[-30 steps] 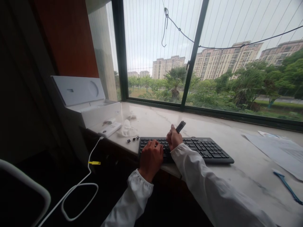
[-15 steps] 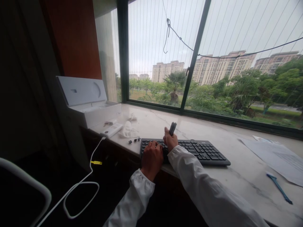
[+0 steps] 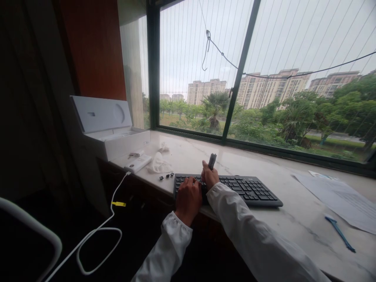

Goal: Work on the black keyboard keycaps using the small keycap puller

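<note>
A black keyboard [image 3: 249, 190] lies along the front edge of the marble ledge. My left hand [image 3: 188, 197] rests on its left part, fingers bent over the keys; what they grip, if anything, is hidden. Just right of it, my right hand [image 3: 209, 176] is wrapped round a dark stick-like tool [image 3: 212, 159], whose upper end sticks up above the fist. The tool's lower end is hidden behind the hand. Several small black keycaps [image 3: 167, 176] sit on the ledge left of the keyboard.
An open white box [image 3: 126, 139] stands at the ledge's left end. Near it are a white power bank [image 3: 138, 163] with a white cable [image 3: 101, 225] and crumpled wrapping [image 3: 159, 163]. Papers [image 3: 337, 196] and a blue brush-like tool [image 3: 342, 235] lie on the right. A window runs behind.
The view has shifted slightly. My right hand and the tool have moved a little to the left, with the tool more upright. My left hand stays on the keyboard.
</note>
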Tool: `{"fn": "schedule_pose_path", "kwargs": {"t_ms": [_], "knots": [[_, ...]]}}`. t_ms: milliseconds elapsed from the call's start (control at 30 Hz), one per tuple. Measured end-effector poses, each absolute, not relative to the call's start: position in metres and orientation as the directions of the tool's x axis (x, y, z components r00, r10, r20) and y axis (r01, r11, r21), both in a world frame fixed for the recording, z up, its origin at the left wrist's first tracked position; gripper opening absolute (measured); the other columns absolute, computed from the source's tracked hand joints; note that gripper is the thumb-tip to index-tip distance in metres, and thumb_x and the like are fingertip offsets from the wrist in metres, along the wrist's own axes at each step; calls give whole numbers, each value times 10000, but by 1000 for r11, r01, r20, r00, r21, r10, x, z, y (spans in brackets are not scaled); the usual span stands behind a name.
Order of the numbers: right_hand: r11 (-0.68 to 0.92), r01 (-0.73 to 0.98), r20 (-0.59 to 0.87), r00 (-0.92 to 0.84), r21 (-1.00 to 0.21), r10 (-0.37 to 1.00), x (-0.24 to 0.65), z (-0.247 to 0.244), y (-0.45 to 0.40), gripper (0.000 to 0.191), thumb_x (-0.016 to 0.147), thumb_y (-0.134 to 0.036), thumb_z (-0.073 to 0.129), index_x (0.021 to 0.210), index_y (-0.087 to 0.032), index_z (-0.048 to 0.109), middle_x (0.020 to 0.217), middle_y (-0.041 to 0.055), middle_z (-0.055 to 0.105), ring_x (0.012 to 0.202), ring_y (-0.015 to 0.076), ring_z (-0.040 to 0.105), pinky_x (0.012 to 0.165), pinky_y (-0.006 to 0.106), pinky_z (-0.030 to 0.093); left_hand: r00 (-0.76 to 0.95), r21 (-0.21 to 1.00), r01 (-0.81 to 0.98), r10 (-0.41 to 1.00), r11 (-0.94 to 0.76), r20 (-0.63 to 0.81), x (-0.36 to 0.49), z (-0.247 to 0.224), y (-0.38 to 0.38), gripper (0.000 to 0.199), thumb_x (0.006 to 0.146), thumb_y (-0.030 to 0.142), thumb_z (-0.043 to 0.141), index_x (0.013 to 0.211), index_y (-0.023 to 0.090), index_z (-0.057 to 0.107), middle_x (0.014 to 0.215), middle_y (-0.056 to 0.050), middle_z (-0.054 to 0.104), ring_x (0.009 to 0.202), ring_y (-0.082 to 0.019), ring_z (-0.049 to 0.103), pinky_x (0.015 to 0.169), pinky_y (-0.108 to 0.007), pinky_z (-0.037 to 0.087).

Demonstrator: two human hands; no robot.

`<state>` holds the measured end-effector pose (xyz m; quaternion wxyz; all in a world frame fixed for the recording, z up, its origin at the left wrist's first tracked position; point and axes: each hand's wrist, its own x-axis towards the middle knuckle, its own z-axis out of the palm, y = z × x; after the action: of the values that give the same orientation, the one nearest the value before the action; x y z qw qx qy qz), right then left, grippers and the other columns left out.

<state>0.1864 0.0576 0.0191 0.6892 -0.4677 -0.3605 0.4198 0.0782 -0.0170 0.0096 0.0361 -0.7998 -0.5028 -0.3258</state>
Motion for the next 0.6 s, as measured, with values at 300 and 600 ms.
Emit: {"fn": "schedule_pose_path", "kwargs": {"t_ms": [300, 600], "knots": [[168, -434, 23, 319, -885, 947, 188, 24, 58, 493, 715, -409, 641, 529, -242, 216, 330, -111, 208, 284, 39, 155, 270, 204, 141, 267, 303, 830, 810, -469, 522, 79, 11, -18, 267, 922, 241, 380, 940, 172, 637, 979, -81, 580, 955, -190, 528, 849, -320, 407], [84, -439, -136, 447, -895, 884, 192, 25, 72, 441, 763, -394, 577, 568, -260, 205, 311, -112, 201, 253, 60, 171, 248, 217, 158, 261, 302, 826, 798, -475, 543, 80, 8, -17, 252, 919, 239, 392, 959, 172, 631, 993, -69, 579, 961, -186, 525, 848, -311, 408]]}}
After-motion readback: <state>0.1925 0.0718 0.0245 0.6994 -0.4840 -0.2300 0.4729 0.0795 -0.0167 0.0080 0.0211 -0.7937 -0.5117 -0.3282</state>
